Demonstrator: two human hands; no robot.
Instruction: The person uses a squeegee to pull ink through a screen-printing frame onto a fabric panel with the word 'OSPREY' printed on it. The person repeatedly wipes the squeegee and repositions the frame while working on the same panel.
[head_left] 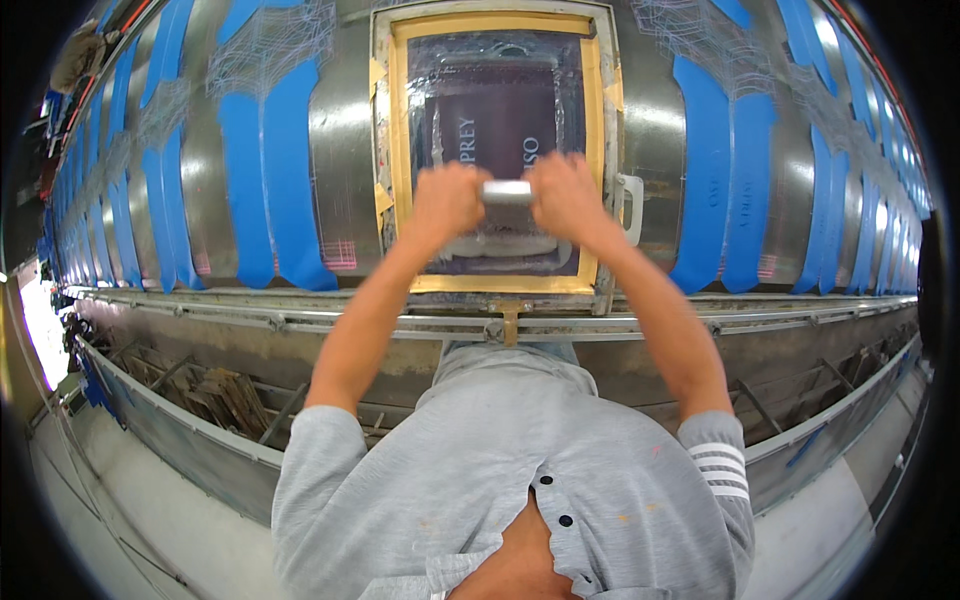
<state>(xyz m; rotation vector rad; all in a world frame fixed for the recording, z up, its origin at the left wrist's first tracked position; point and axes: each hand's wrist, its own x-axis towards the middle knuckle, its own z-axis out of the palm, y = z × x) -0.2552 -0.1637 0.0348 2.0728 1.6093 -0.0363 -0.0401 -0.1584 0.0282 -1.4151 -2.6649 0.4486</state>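
Both fists are wrapped round a squeegee (507, 192), whose pale, shiny bar shows between them. My left hand (447, 203) grips its left part and my right hand (566, 197) its right part, knuckles up. They are over the lower half of a screen-printing frame (384, 110) lying on the metal table. Yellow tape lines the inside of the frame, around a dark mesh (500, 110) with lettering and wet-looking, glossy streaks. The squeegee's lower edge is hidden, so I cannot tell if it touches the mesh.
Blue cut pieces (290, 190) lie in pairs along the curved-looking metal table (350, 160) on both sides. A white handle (630, 208) sits at the frame's right side. A metal rail (400, 325) runs along the near edge; wooden boards (228, 400) lie below at left.
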